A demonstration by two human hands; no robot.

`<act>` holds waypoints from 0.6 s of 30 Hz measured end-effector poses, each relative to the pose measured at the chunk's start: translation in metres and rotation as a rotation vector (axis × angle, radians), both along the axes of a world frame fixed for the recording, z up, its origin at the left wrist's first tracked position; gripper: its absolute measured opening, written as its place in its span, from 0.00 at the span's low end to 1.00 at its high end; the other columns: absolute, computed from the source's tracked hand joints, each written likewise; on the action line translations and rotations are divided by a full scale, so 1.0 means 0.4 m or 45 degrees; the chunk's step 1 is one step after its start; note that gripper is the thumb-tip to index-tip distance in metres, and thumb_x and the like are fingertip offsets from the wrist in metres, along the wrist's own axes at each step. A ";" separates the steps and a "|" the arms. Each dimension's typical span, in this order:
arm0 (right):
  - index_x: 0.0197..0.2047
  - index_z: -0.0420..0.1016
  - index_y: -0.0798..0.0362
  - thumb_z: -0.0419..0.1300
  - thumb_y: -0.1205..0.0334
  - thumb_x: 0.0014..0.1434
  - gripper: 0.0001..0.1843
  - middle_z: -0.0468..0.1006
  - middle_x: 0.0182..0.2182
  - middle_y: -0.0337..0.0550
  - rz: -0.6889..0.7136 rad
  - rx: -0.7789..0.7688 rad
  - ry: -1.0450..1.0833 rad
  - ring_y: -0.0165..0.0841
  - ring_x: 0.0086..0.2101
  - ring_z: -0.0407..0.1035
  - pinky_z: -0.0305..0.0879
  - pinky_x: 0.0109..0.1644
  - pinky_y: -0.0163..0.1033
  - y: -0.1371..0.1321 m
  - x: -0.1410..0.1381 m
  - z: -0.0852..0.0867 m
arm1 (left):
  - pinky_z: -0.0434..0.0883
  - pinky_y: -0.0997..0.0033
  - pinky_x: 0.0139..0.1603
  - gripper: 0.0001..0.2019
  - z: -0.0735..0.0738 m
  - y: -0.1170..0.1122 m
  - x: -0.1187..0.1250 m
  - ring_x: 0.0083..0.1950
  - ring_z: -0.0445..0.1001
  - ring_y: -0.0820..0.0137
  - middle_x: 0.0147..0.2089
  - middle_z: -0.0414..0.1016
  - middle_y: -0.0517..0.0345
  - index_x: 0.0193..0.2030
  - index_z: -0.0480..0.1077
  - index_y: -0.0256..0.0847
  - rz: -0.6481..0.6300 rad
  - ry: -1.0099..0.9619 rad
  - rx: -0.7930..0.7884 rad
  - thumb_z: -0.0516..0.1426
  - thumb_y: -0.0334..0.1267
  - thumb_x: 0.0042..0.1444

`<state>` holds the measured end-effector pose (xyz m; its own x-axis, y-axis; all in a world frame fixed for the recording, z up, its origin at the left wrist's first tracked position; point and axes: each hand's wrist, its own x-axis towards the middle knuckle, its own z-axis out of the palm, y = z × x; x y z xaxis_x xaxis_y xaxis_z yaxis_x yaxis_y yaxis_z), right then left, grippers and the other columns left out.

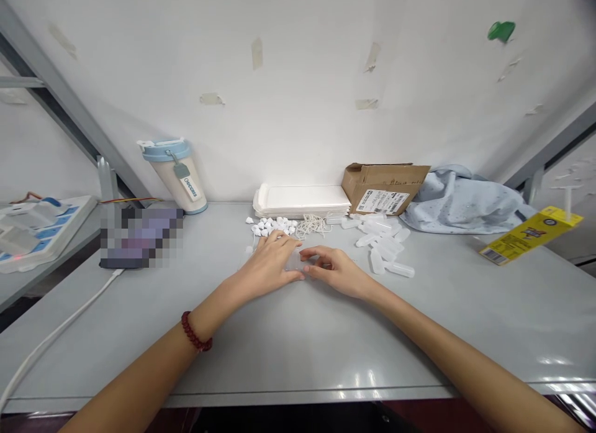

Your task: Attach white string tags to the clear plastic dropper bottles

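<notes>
My left hand [269, 264] and my right hand [336, 270] meet at the middle of the grey table [298, 340]. Between their fingertips sits a small clear plastic piece [294, 260], and both hands pinch it. A red bead bracelet is on my left wrist. Just beyond the hands lie several small white caps [272, 225] and a tangle of white strings [313, 225]. To the right lies a heap of clear plastic tubes [384, 246].
A stack of white trays [302, 202] stands against the wall, with an open cardboard box [384, 187] and blue cloth [460, 200] to its right. A lidded cup [177, 172], a power strip [37, 228], a white cable [60, 333] and a yellow carton [531, 234] flank the table.
</notes>
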<state>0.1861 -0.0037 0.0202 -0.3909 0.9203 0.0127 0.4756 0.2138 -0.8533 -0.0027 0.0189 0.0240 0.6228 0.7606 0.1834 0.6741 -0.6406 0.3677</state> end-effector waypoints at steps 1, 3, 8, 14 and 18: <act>0.48 0.72 0.56 0.57 0.63 0.56 0.17 0.75 0.48 0.48 -0.001 -0.004 0.003 0.31 0.33 0.69 0.66 0.40 0.40 0.000 0.000 0.001 | 0.59 0.54 0.54 0.22 0.001 0.000 0.000 0.58 0.57 0.55 0.52 0.68 0.51 0.52 0.63 0.43 0.005 0.011 -0.018 0.58 0.46 0.51; 0.49 0.72 0.56 0.57 0.63 0.56 0.17 0.74 0.48 0.48 -0.001 -0.009 0.011 0.31 0.33 0.69 0.66 0.41 0.40 -0.001 0.001 0.002 | 0.59 0.55 0.54 0.23 0.004 0.000 0.000 0.59 0.56 0.55 0.52 0.68 0.50 0.53 0.63 0.43 0.021 0.030 -0.045 0.58 0.47 0.51; 0.48 0.72 0.56 0.57 0.62 0.56 0.16 0.75 0.47 0.48 -0.011 -0.018 0.011 0.31 0.33 0.70 0.66 0.39 0.39 -0.002 0.001 0.004 | 0.58 0.55 0.55 0.26 0.009 0.001 0.000 0.60 0.55 0.55 0.53 0.67 0.50 0.54 0.62 0.41 0.055 0.051 -0.079 0.59 0.47 0.49; 0.48 0.72 0.55 0.57 0.62 0.56 0.17 0.74 0.48 0.48 -0.002 -0.019 0.018 0.31 0.34 0.70 0.66 0.39 0.39 -0.003 0.001 0.002 | 0.58 0.55 0.54 0.25 0.007 0.004 -0.002 0.58 0.56 0.55 0.51 0.68 0.50 0.54 0.62 0.41 0.057 0.061 -0.111 0.58 0.47 0.51; 0.49 0.71 0.56 0.57 0.61 0.56 0.17 0.74 0.48 0.48 0.005 -0.034 0.013 0.31 0.34 0.69 0.66 0.40 0.40 -0.002 0.002 0.000 | 0.59 0.55 0.53 0.21 0.008 0.004 -0.001 0.57 0.57 0.55 0.50 0.68 0.50 0.51 0.63 0.42 0.066 0.056 -0.099 0.57 0.46 0.52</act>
